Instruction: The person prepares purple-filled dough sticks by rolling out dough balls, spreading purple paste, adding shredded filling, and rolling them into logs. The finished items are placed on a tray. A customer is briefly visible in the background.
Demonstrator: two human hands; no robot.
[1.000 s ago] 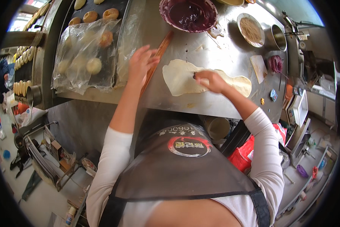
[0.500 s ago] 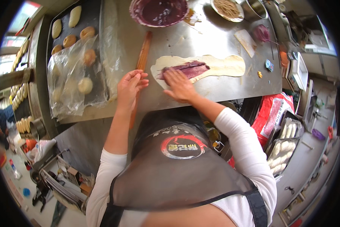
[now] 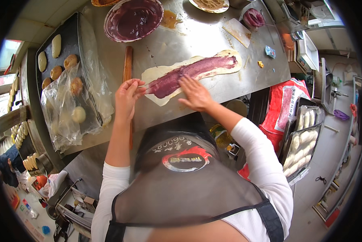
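A long, flat dough sheet (image 3: 163,101) lies slantwise on the steel table, with a purple paste strip (image 3: 205,67) spread along most of its length. My right hand (image 3: 195,93) rests on the paste near the sheet's middle, fingers stretched out flat. At the sheet's left end, my left hand (image 3: 127,99) has its thumb and fingers pinched together on the dough's edge; the fingertips partly hide the contact. Just behind that hand, a wooden rolling pin (image 3: 127,64) lies lengthwise, partly covered by the wrist.
A purple-stained bowl of paste (image 3: 134,20) stands at the back. To the left, a dark tray (image 3: 74,38) holds several buns under clear plastic (image 3: 64,105). A flat scraper (image 3: 236,32) and a blue packet (image 3: 270,51) lie at the right. Trays of dough rolls (image 3: 303,149) stand beyond the table's right edge.
The purple paste now reaches almost to the dough's right end, where bare dough showed before. My left hand has come to the dough's left edge. The whole view has shifted and turned slightly.
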